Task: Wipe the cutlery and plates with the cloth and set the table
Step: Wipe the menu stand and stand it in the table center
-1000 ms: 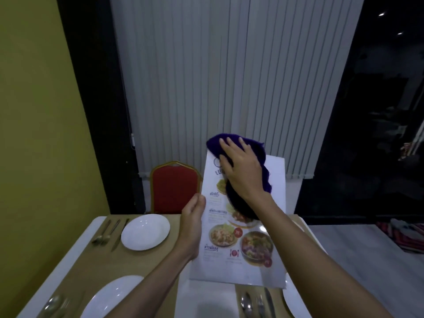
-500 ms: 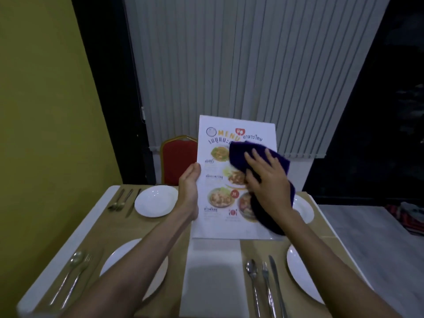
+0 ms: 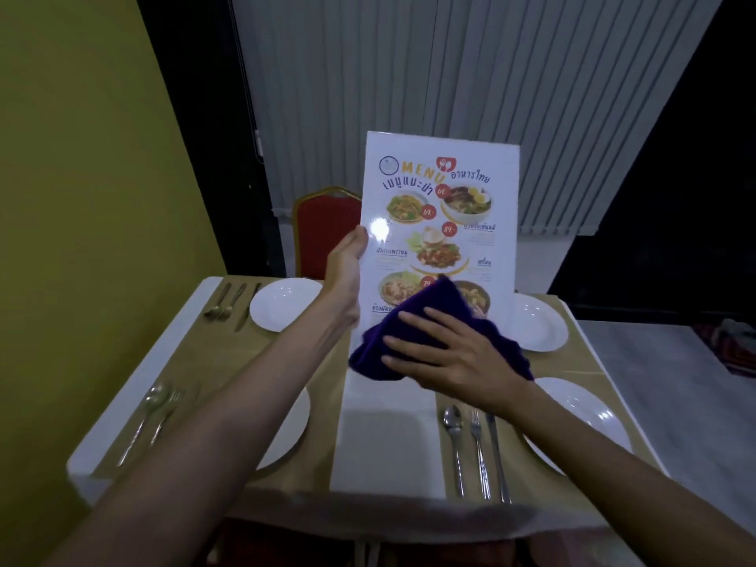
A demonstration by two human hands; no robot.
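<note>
The left hand [image 3: 347, 263] grips the left edge of the upright white laminated menu card [image 3: 442, 206]; the right hand [image 3: 446, 358], fingers flat, presses the dark purple cloth [image 3: 429, 317] against its lower part. With round white plates [image 3: 282, 304] and steel cutlery [image 3: 476, 452] laid either side of the card, this looks like a finishing wipe; next, I'd say, it wants setting down between them.

The left arm rises from lower left to centre frame, the left grip [image 3: 347, 263] pinching the edge of the menu [image 3: 446, 178], thumb in front. From lower right, the right grip [image 3: 454, 358] lies flat, fingers spread, pressing the purple cloth [image 3: 433, 304].
</note>
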